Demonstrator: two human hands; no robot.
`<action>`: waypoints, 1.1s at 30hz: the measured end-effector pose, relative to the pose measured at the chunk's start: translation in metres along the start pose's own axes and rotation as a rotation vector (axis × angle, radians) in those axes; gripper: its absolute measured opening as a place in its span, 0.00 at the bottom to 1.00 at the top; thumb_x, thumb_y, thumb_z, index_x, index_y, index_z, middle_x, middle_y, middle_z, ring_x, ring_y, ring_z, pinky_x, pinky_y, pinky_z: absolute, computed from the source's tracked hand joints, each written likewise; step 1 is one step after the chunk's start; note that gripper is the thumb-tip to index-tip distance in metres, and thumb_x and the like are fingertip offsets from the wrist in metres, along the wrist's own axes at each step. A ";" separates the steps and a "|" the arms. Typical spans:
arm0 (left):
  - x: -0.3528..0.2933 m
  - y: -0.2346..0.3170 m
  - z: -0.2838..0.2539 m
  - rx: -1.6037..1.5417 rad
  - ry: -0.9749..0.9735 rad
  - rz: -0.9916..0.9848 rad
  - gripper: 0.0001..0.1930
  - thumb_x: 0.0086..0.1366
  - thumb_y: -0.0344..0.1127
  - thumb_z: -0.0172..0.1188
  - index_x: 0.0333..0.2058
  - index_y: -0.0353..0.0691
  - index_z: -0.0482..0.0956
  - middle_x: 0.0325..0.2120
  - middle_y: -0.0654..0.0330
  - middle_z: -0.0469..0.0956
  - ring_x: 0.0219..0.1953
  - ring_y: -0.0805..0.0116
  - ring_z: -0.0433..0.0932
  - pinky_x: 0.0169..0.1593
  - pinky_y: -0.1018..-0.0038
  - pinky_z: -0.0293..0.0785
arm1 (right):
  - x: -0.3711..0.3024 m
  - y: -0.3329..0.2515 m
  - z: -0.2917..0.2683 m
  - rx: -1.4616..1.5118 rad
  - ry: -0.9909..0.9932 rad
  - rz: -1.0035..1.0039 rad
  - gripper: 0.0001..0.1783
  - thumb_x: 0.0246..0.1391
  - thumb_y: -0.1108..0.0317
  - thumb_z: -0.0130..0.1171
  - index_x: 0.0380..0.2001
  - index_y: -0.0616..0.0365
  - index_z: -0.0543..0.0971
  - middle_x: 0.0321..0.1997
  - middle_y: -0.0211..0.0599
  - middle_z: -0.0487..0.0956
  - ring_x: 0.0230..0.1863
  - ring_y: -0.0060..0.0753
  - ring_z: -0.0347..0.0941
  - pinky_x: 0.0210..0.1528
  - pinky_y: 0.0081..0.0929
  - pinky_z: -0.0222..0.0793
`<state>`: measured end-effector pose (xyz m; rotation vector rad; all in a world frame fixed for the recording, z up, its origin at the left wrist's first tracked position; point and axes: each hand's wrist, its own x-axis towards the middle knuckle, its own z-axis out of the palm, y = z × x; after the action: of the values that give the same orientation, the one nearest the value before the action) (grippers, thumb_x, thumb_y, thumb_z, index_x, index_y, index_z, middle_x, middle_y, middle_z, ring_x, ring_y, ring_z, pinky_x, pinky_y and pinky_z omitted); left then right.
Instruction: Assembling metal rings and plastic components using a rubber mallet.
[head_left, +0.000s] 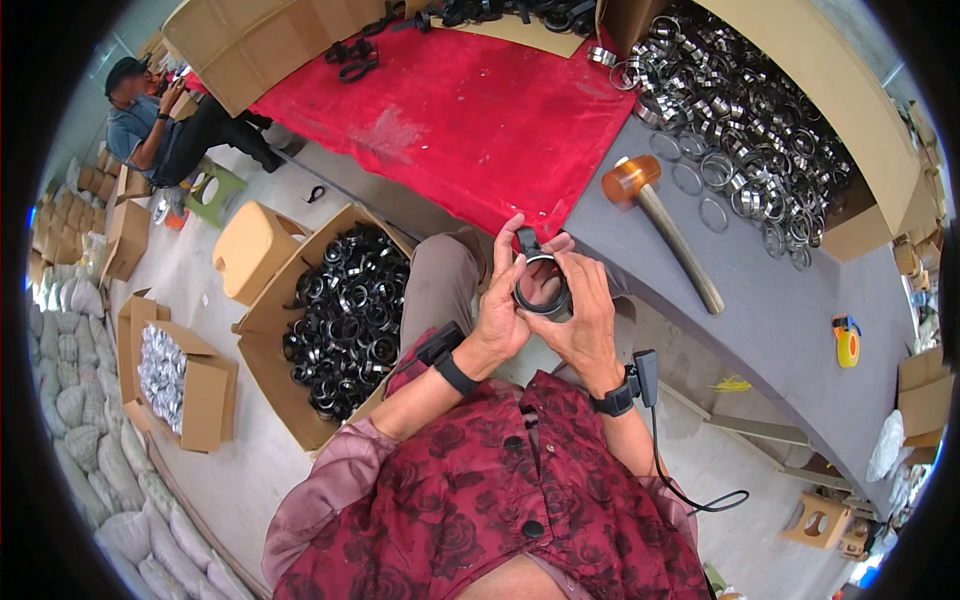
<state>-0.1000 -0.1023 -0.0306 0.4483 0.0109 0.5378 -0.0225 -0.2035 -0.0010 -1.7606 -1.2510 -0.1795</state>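
1. The black ring (pixel 562 303) is held between both hands, in front of the person's lap and just beside the near edge of the bench (pixel 790 330).
2. It looks light and stiff, a closed hoop unlikely to bend or break under finger pressure; its smooth, shiny wall may prove slippery.
3. The best hold seems to be on opposite sides of the outer wall, clear of the small tab (pixel 527 238) at its far edge.
4. The left hand (pixel 497 308) has a narrow grip on the ring's left side, a finger pointing up past it.
5. The right hand (pixel 587 312) curls around the right side, its thumb at the near rim, its grip about as wide as the ring.
6. Skin shows through the hole; exactly which fingertips press behind is hidden.
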 end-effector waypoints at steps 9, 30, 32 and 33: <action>-0.001 -0.003 -0.008 0.124 0.051 0.009 0.26 0.77 0.41 0.46 0.69 0.56 0.51 0.63 0.42 0.66 0.68 0.51 0.64 0.71 0.55 0.62 | -0.006 0.002 0.005 -0.001 -0.009 0.002 0.42 0.32 0.72 0.77 0.56 0.67 0.75 0.53 0.51 0.77 0.53 0.54 0.74 0.56 0.43 0.72; -0.012 0.005 0.000 0.439 -0.165 0.096 0.30 0.72 0.42 0.48 0.69 0.50 0.50 0.55 0.38 0.74 0.65 0.49 0.70 0.70 0.51 0.60 | -0.025 -0.007 0.000 0.827 0.113 0.541 0.13 0.64 0.70 0.64 0.46 0.68 0.80 0.34 0.28 0.80 0.33 0.14 0.73 0.36 0.16 0.69; -0.015 0.005 0.000 0.463 -0.202 0.108 0.30 0.72 0.43 0.48 0.69 0.49 0.50 0.54 0.39 0.75 0.64 0.48 0.70 0.70 0.50 0.60 | -0.027 -0.018 0.000 0.847 0.157 0.530 0.12 0.64 0.71 0.64 0.45 0.68 0.80 0.34 0.28 0.80 0.33 0.14 0.72 0.36 0.16 0.69; -0.017 0.005 0.002 0.488 -0.238 0.123 0.29 0.73 0.43 0.48 0.68 0.49 0.51 0.53 0.40 0.76 0.64 0.47 0.70 0.70 0.49 0.60 | -0.027 -0.023 -0.001 0.868 0.197 0.517 0.10 0.63 0.72 0.64 0.44 0.68 0.79 0.34 0.27 0.80 0.33 0.14 0.72 0.36 0.16 0.69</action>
<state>-0.1168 -0.1075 -0.0286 0.9922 -0.1166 0.6004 -0.0530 -0.2215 -0.0024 -1.1918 -0.5484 0.4251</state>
